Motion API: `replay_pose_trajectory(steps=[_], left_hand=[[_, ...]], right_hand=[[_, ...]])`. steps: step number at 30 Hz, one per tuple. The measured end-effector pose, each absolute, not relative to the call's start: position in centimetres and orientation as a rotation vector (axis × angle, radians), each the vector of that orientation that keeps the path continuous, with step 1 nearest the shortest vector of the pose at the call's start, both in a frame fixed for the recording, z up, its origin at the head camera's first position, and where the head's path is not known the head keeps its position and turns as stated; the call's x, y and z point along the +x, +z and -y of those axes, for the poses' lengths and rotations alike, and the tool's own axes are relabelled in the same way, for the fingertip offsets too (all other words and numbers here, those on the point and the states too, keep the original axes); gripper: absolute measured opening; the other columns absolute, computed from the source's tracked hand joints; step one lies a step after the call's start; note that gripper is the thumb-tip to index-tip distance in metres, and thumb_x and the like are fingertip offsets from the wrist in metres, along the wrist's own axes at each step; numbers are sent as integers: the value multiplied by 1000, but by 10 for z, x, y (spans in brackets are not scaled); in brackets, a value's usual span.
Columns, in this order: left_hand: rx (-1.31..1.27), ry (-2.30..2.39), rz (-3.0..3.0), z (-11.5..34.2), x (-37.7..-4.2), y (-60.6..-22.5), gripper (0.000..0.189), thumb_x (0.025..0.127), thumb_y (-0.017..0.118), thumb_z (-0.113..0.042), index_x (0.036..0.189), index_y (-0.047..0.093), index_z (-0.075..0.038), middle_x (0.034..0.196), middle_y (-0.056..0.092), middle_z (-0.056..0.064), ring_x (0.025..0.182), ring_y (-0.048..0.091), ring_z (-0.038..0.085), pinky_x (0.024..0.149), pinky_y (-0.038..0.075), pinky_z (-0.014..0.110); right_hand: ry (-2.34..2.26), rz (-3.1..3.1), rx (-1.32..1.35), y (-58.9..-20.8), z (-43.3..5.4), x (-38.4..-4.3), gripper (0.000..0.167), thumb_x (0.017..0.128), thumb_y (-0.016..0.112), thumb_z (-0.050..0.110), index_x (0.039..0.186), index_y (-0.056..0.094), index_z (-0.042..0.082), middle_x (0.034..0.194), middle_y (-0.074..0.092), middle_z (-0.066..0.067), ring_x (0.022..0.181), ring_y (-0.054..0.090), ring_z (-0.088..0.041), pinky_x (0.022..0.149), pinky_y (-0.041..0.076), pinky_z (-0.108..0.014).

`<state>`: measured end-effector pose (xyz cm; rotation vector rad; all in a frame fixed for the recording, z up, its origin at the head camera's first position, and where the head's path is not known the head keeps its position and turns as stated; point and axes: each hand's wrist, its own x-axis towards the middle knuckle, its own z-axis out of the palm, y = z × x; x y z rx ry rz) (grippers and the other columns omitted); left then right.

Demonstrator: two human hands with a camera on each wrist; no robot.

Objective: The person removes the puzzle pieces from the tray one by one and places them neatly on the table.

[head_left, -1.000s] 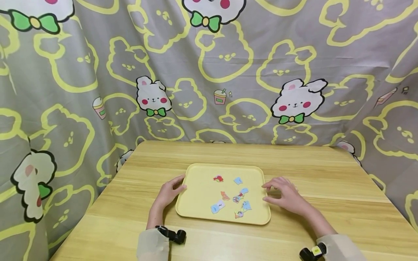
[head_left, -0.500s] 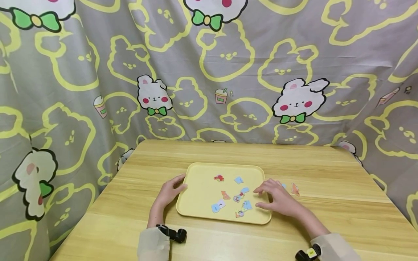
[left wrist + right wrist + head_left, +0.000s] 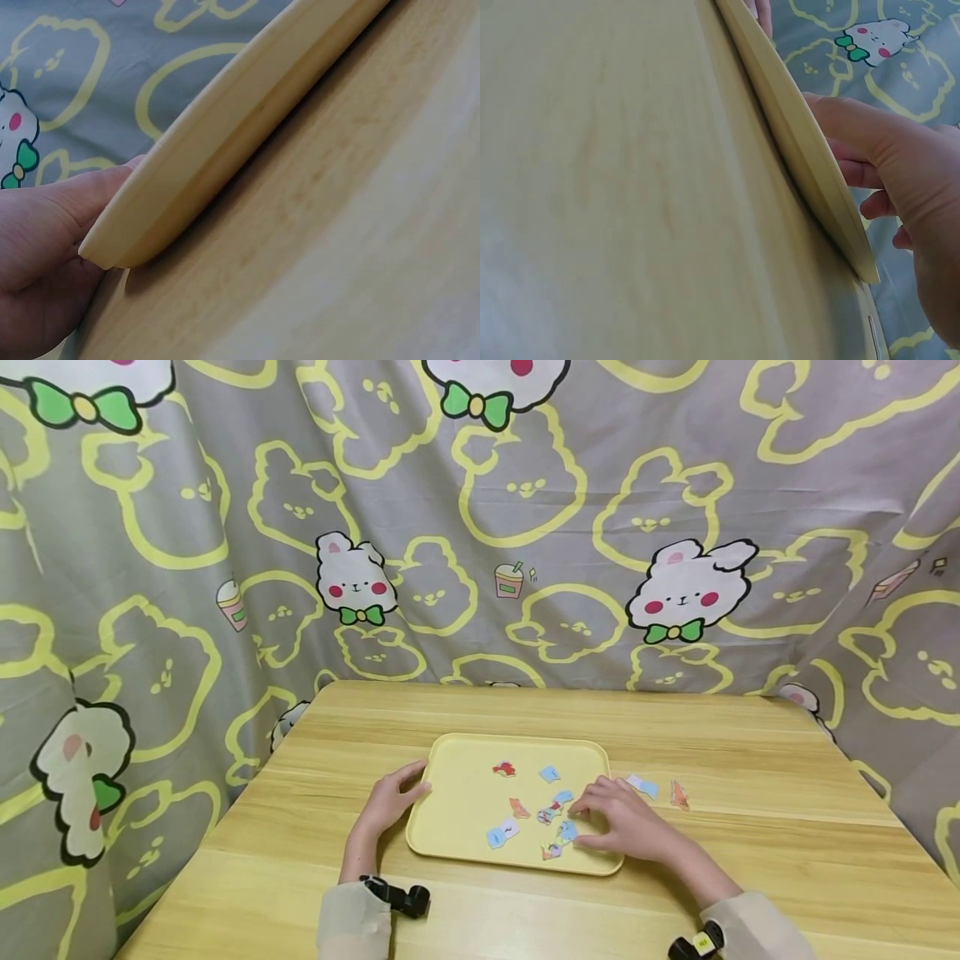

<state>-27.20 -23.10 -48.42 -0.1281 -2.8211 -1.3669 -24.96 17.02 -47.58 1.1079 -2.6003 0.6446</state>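
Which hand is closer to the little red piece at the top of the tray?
Right. The right hand lies inside the tray, below-right of the red piece; the left hand rests at the tray's left edge, farther off.
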Motion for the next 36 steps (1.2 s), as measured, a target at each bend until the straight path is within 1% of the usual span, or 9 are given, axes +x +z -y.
replay_pose_trajectory(steps=[4,6,9,14,18,22,31,33,36], left_hand=[[-126,-1372,2819,231,-272,-484,54,95,65,-25,145,50,-13,145,54,15,139,45,35,117,36,52],[-128,-1369,2820,231,-271,-484,54,95,65,-25,145,49,-13,145,54,15,139,45,35,117,36,52],[-129,-1375,2820,230,-271,-484,54,95,65,-25,145,49,-13,145,54,15,139,45,35,117,36,52],[-133,-1372,2817,230,-272,-483,53,95,65,-24,144,50,-12,145,54,15,139,45,35,117,36,51],[-135,-1372,2813,229,-273,-482,53,95,65,-24,144,50,-12,145,54,15,139,44,35,117,36,51],[-130,-1384,2814,229,-273,-480,53,95,65,-23,144,50,-13,145,53,15,140,44,35,117,36,51],[-128,-1370,2822,229,-272,-480,53,95,65,-23,144,50,-13,145,54,15,139,45,35,117,36,51],[-127,-1364,2823,229,-272,-480,53,95,65,-24,144,50,-13,144,54,15,139,45,35,117,36,51],[-118,-1365,2826,230,-271,-481,53,95,65,-24,145,50,-13,145,54,15,139,45,35,117,36,51]], right_hand=[[641,2627,1126,-475,-166,-249,30,76,80,43,99,73,25,84,57,19,86,42,2,92,44,-48],[608,2625,1136,-476,-166,-249,29,76,79,44,98,73,26,83,56,20,86,41,2,90,44,-44],[558,2617,1144,-477,-165,-250,29,76,79,45,98,74,26,82,54,20,84,39,2,82,39,-34],[526,2583,1157,-477,-165,-250,28,76,79,44,96,74,26,79,53,19,81,37,2,77,33,-25],[520,2544,1176,-476,-164,-250,23,75,80,40,92,74,25,77,53,19,79,36,3,73,28,-19],[527,2528,1194,-475,-162,-250,21,74,82,35,89,72,24,77,53,18,79,36,2,72,28,-18],[537,2568,1183,-474,-160,-248,22,76,81,32,89,70,20,86,64,15,82,46,0,74,39,-24],[541,2574,1178,-474,-159,-247,22,76,81,32,90,69,20,87,65,14,84,49,-2,81,46,-30],[558,2590,1166,-474,-159,-245,21,76,80,30,90,69,20,89,66,13,87,53,-4,93,51,-47]])
